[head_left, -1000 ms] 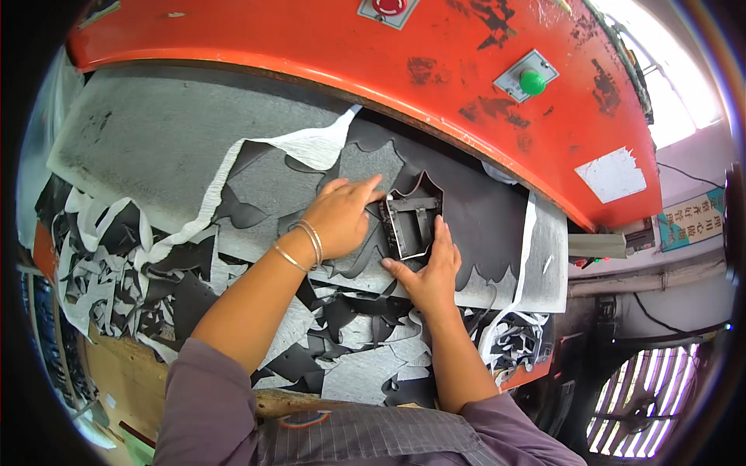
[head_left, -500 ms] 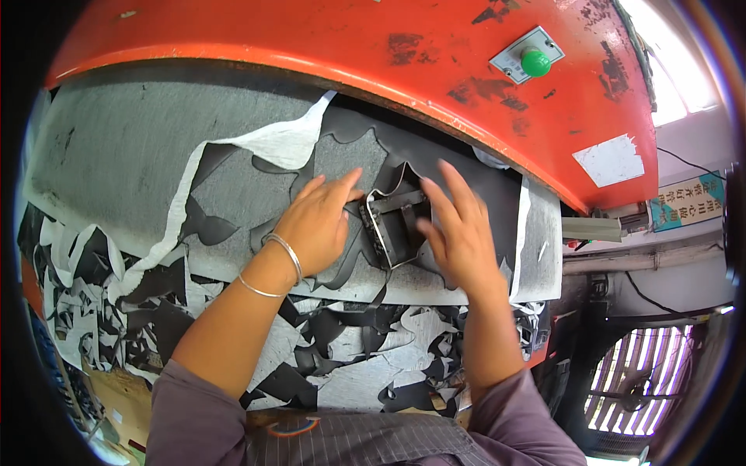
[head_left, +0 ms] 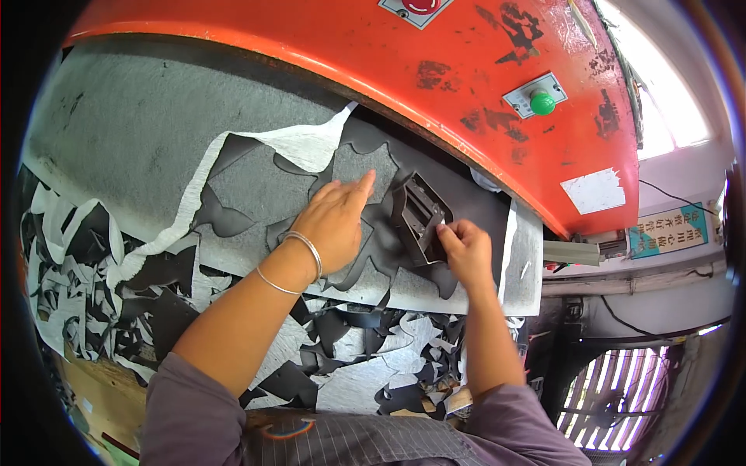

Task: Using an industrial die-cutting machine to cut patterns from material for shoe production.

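Observation:
My right hand (head_left: pixel 468 252) pinches the near right edge of a metal cutting die (head_left: pixel 420 213), a dark frame with cross bars inside. The die sits tilted on a dark grey sheet (head_left: pixel 475 208) full of cut-out gaps. To its left, my left hand (head_left: pixel 332 225) lies with fingers stretched out over the cut part of the sheet, holding nothing. Two bangles circle that wrist. Beneath the sheet is a worn grey board (head_left: pixel 155 116), showing through the gaps. A white torn strip (head_left: pixel 303 147) of the sheet's edge trails off to the left.
A red machine beam (head_left: pixel 458 93) spans the far side, carrying a green button (head_left: pixel 542 102) and a red button (head_left: pixel 422 5). Along the board's near edge lies a heap of black and white scraps (head_left: pixel 365 365). A fan (head_left: pixel 614 400) stands at the lower right.
The die has shifted right and tilted, and my right hand has closed on its edge. My left hand has come away from it and rests flatter on the sheet. The view has shifted.

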`<state>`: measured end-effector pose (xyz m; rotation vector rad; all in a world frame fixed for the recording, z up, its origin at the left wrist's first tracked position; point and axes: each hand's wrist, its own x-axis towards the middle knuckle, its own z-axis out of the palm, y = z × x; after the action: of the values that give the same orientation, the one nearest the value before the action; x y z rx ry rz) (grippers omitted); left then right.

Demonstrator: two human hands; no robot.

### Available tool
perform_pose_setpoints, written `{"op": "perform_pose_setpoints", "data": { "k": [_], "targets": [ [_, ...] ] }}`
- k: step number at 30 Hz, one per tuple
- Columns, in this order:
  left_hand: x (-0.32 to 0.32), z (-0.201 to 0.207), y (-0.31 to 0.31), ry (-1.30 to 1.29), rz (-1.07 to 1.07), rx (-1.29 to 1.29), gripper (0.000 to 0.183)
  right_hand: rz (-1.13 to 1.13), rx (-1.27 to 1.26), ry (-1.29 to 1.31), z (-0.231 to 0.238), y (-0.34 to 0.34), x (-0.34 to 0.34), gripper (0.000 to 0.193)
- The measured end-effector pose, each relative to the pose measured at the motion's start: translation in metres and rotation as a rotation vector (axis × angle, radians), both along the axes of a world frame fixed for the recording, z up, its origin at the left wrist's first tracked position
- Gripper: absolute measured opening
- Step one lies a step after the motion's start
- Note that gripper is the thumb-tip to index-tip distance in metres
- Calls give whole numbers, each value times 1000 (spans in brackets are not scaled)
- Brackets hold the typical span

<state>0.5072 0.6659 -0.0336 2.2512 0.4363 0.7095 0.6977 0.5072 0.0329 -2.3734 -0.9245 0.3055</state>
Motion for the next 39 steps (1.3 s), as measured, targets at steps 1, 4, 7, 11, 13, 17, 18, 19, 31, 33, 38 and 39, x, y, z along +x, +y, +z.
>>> {"op": "perform_pose_setpoints", "data": {
  "k": [1, 4, 7, 11, 13, 17, 18, 19, 31, 33, 38, 39],
  "targets": [
    [2, -1, 0, -6, 1, 66, 66, -132, 79, 28, -7, -5, -10, 28],
    [1, -1, -1, 25, -23, 76, 66, -310, 288, 159, -25, -4, -38, 26],
    [3, 0, -1, 36, -57, 114, 65, -377, 403, 317, -26, 5, -59, 25],
    [2, 0, 0, 89, -72, 112, 65, -127, 403, 114, -32, -18, -47, 29],
    [3, -2, 0, 102, -91, 109, 64, -155, 236, 102, -28, -33, -46, 58],
    [4, 1, 0, 120, -80, 130, 64, 218, 17, -222, -39, -36, -46, 106],
    [5, 0, 1, 121, -77, 138, 64, 199, 18, -208, -40, -33, -46, 105],
    [6, -1, 1, 124, -74, 146, 64, 181, 19, -191, -40, -30, -47, 104],
    [11, 5, 8, 153, -105, 137, 63, 114, 49, -267, -41, -22, -63, 93],
    [10, 5, 9, 169, -112, 153, 64, 115, 40, -263, -42, -22, -63, 95],
    [12, 6, 10, 60, -37, -29, 66, 120, 3, -248, -43, -27, -61, 109],
    [12, 7, 10, 63, -46, -24, 66, 110, 6, -246, -43, -28, -60, 109]
  ]
}}
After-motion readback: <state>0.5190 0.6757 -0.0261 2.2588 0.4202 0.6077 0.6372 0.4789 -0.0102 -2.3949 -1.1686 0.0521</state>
